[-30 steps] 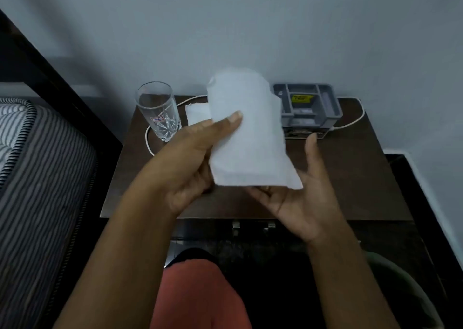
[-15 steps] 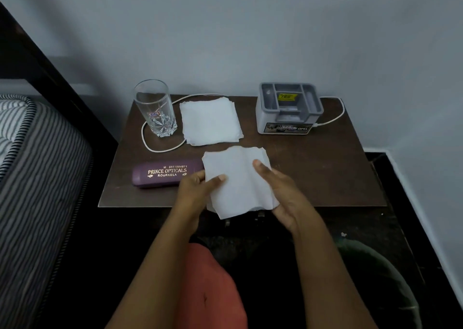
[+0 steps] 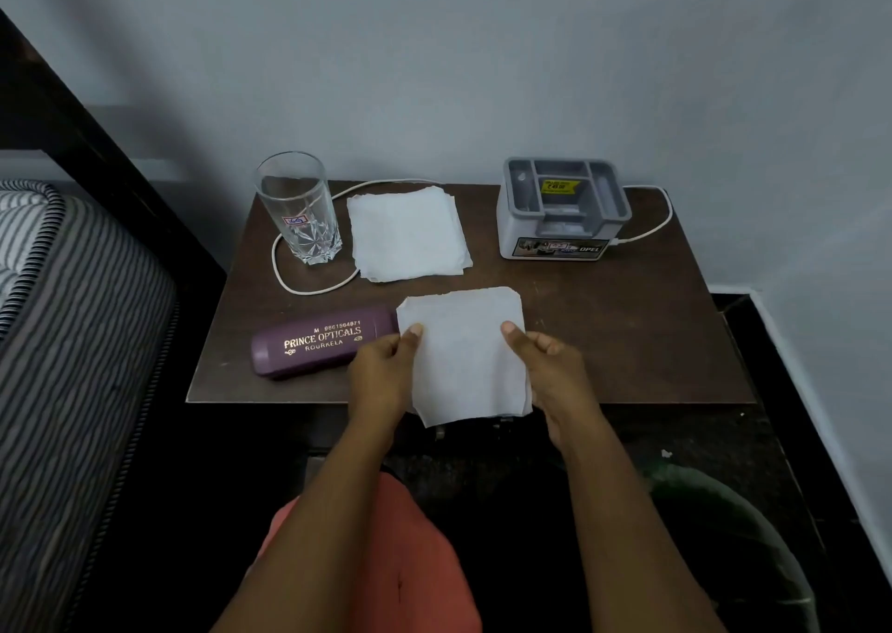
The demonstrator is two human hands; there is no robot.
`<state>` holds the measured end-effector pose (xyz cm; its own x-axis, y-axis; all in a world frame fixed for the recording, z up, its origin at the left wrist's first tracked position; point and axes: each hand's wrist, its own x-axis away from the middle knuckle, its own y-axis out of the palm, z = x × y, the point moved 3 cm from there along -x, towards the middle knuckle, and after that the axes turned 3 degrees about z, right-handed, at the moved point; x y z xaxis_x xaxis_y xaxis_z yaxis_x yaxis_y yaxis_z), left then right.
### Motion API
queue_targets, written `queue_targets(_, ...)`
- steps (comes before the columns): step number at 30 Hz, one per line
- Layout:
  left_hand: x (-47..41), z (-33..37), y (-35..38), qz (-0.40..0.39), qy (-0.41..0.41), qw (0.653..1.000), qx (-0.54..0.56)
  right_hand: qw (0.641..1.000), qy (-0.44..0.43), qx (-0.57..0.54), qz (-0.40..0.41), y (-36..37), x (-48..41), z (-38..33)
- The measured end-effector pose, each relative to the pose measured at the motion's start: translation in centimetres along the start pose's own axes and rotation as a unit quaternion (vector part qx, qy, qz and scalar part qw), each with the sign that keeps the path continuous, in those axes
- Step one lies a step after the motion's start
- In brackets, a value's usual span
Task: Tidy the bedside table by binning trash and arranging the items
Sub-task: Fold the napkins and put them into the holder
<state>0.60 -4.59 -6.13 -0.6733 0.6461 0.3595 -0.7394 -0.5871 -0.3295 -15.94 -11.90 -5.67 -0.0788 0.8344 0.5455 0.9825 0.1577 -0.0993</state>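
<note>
1. Head view: a dark brown wooden bedside table [image 3: 627,343] stands against a plain pale grey wall [image 3: 482,53], with a black bed frame [image 3: 96,140] and a grey striped mattress [image 3: 72,343] to its left.
2. The left hand [image 3: 381,372] and right hand [image 3: 550,367] each pinch one side edge of a square white paper napkin [image 3: 463,357], held over the table's front edge.
3. A purple spectacle case with gold lettering [image 3: 321,347] lies just left of the napkin.
4. Behind it sit a stack of white napkins [image 3: 408,234], a clear cut-glass tumbler [image 3: 299,208] and a thin white cable [image 3: 309,285] looping around the tumbler.
5. A grey plastic organiser box [image 3: 562,208] stands at the back right.
6. A dark round bin [image 3: 733,536] sits on the floor lower right.
</note>
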Motion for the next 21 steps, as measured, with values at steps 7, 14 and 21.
queue_targets(7,0.0,-0.2,0.5,-0.071,-0.016,0.997,0.027,1.000,0.000,0.004,0.010,-0.2,-0.4,0.3)
queue_targets(14,0.3,0.0,0.3,-0.080,-0.029,0.995,0.060,0.999,0.019,-0.019,-0.025,-0.7,-0.6,0.3)
queue_targets(21,0.1,-0.5,0.1,-0.117,-0.041,0.977,0.172,0.996,-0.001,-0.056,-0.077,-1.1,-0.7,0.1)
